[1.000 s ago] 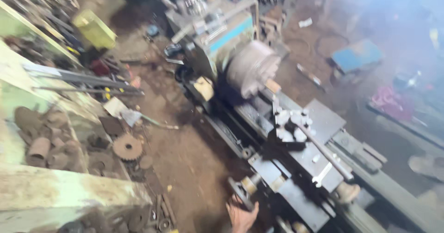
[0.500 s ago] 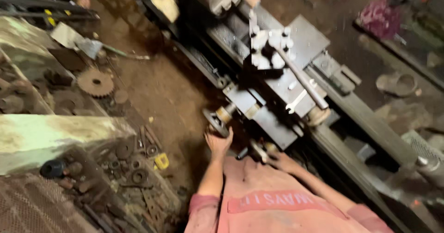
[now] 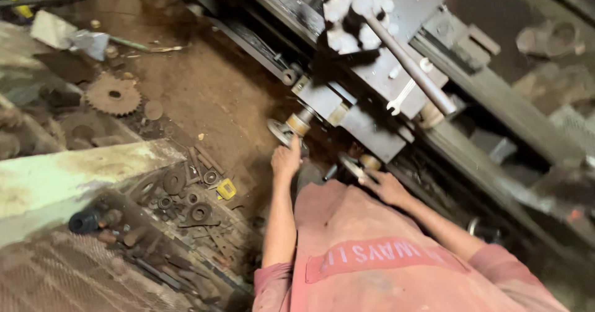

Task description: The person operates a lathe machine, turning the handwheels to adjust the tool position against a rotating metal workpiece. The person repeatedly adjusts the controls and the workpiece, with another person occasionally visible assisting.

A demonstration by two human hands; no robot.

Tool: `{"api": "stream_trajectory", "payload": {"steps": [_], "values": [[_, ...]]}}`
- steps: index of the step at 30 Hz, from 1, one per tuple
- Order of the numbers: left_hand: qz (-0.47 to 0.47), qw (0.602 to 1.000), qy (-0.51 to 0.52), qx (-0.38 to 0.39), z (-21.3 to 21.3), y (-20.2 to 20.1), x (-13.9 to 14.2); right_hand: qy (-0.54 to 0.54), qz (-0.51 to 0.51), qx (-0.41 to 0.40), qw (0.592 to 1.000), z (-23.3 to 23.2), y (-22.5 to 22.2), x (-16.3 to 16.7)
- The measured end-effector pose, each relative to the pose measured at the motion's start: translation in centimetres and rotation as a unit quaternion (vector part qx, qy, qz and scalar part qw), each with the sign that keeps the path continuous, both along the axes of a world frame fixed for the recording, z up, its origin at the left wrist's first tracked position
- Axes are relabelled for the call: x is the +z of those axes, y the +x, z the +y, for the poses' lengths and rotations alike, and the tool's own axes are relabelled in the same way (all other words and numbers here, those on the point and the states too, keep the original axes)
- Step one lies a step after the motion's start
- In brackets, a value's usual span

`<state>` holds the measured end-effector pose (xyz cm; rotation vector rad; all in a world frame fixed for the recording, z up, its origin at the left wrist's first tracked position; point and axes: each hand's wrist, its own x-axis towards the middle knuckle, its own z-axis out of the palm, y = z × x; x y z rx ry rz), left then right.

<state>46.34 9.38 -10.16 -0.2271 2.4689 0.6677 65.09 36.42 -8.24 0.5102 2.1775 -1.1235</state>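
Nearest the camera is the person's faded red shirt (image 3: pixel 384 256), loose at the hem and hanging just short of the lathe carriage (image 3: pixel 365 110); that slack cloth could, I judge, catch on a turning handle if the body leans any closer. Above the shirt, the left hand (image 3: pixel 286 161) is closed around the rim of the carriage handwheel (image 3: pixel 282 132), fingers wrapped on its lower edge; a greasy rim could let that grip slip, and the knuckles sit close to the apron casting. To the right of the handwheel, the right hand (image 3: pixel 387 187) is curled, fingertips pinching a small cross-slide crank handle (image 3: pixel 354 166); how tightly it grips I cannot tell. Both handles lie directly under the hands, touching them, on the near face of the carriage. Beyond the carriage sits the tool post (image 3: pixel 356 14) with a long steel lever (image 3: pixel 412 67); left of the carriage, on the dirt floor, lie a rusty gear (image 3: pixel 113 94) and scattered washers (image 3: pixel 192 194), a tripping risk underfoot.
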Motion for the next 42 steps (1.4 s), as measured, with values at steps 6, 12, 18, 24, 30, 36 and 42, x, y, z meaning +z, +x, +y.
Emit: {"api": "stream_trajectory", "payload": {"steps": [6,12,18,24,30,36,42], "values": [[-0.05,0.992,0.082,-0.077,-2.2,-2.5,-0.6,-0.05,0.132,-0.036,0.989,-1.0,1.4,0.1],[-0.136,0.982,0.113,-0.067,-2.4,-2.0,1.2,0.035,0.054,-0.072,0.995,-2.6,0.7,0.9],[0.018,0.955,0.241,-0.174,-4.6,0.4,1.0,0.076,0.021,-0.084,0.993,-3.9,0.3,1.7],[0.041,0.985,0.094,-0.138,-2.8,0.8,-2.8,0.063,0.067,-0.082,0.992,-3.9,0.2,1.5],[0.106,0.992,0.008,-0.061,-5.6,-5.6,-1.6,0.053,0.024,-0.054,0.997,-2.9,0.6,1.3],[0.119,0.985,0.106,-0.059,-4.4,0.4,-2.3,0.004,0.003,-0.041,0.999,-2.1,-0.3,0.9],[0.128,0.991,0.046,-0.013,-6.5,-6.0,-2.9,0.019,-0.056,-0.033,0.998,-2.5,-1.1,0.7]]}}
